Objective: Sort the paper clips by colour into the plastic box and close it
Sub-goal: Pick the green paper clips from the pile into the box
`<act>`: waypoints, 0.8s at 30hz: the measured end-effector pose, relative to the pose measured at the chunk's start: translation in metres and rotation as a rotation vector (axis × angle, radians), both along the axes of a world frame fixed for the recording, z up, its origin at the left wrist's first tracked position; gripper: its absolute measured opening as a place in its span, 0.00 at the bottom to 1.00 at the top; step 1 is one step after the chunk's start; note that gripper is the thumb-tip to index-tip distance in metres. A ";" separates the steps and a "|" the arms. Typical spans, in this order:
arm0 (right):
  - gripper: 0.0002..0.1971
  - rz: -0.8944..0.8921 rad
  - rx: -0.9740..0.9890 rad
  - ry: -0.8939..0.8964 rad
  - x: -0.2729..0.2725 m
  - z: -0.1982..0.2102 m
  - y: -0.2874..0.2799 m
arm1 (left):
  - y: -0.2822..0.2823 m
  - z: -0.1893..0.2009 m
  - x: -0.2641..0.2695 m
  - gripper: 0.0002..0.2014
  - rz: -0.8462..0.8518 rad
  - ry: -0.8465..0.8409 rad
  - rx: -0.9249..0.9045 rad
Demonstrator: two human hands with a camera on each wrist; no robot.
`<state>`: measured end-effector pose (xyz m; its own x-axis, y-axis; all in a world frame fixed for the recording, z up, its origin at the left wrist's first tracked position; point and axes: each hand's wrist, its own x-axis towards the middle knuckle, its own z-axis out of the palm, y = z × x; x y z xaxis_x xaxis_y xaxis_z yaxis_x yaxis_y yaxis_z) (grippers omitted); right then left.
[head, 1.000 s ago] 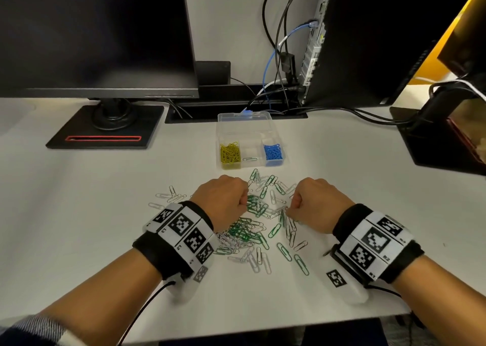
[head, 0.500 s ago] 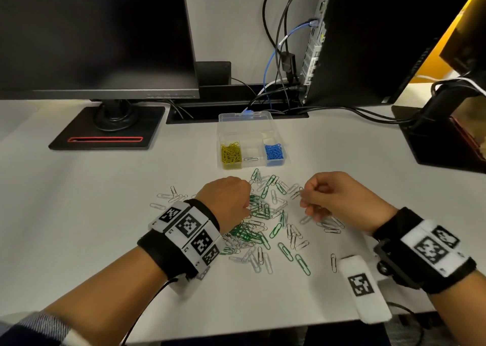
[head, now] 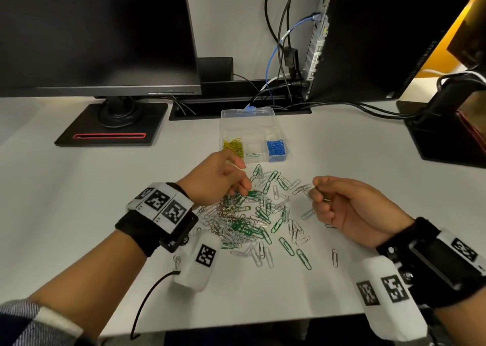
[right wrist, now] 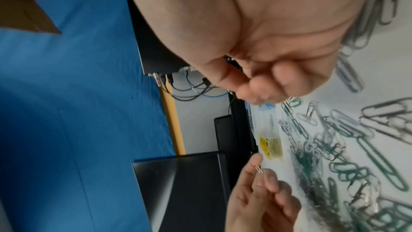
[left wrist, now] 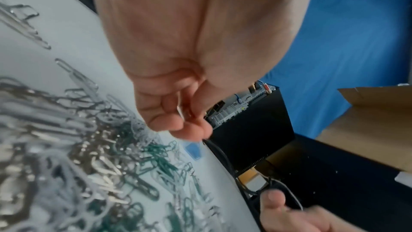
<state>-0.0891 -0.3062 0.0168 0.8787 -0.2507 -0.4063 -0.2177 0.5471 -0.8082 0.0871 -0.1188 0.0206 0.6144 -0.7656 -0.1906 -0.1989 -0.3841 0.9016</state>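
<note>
Left hand (head: 221,180) hovers over the far-left edge of the heap, grip narrow: thumb & forefinger pinch a pale silver clip (right wrist: 258,169), other fingers curled under; left-wrist view shows a sliver of the same metal between the fingertips (left wrist: 196,126). Right hand (head: 339,203) is turned palm-in at the right of the heap, fingers curled w/ a few clips (head: 306,189) sticking out of the grip, prob. a small batch gathered so one trip serves several; colour inside the fist can't be told. Both hands are raised off the surface (head: 79,214), which suggests picking is done for this round & carrying comes next.

Between the hands lies the unsorted pile (head: 244,216), green & silver clips tangled at centre, singles strewn toward the near edge. The plastic box (head: 252,140) sits just beyond the pile, lid hinged open toward the back so all bays are reachable: yellow clips (head: 233,147) fill the front-left bay, blue clips (head: 274,148) the front-right, middle bay holds what looks like one clip. Judged from that, two colours are finished, green & silver remain, closing is far off.

Behind: monitor (head: 97,30) on its stand at left, PC tower (head: 381,30) w/ cables at right
</note>
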 end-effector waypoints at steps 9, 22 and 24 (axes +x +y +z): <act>0.18 0.348 -1.237 0.361 0.030 -0.008 0.017 | -0.008 -0.001 -0.022 0.12 -0.207 -0.512 0.409; 0.06 0.292 -1.355 0.307 0.032 -0.012 0.016 | -0.025 -0.009 -0.030 0.07 -0.407 -0.627 0.439; 0.07 0.169 -1.178 0.230 0.027 -0.011 0.011 | -0.025 -0.008 -0.030 0.07 -0.418 -0.637 0.444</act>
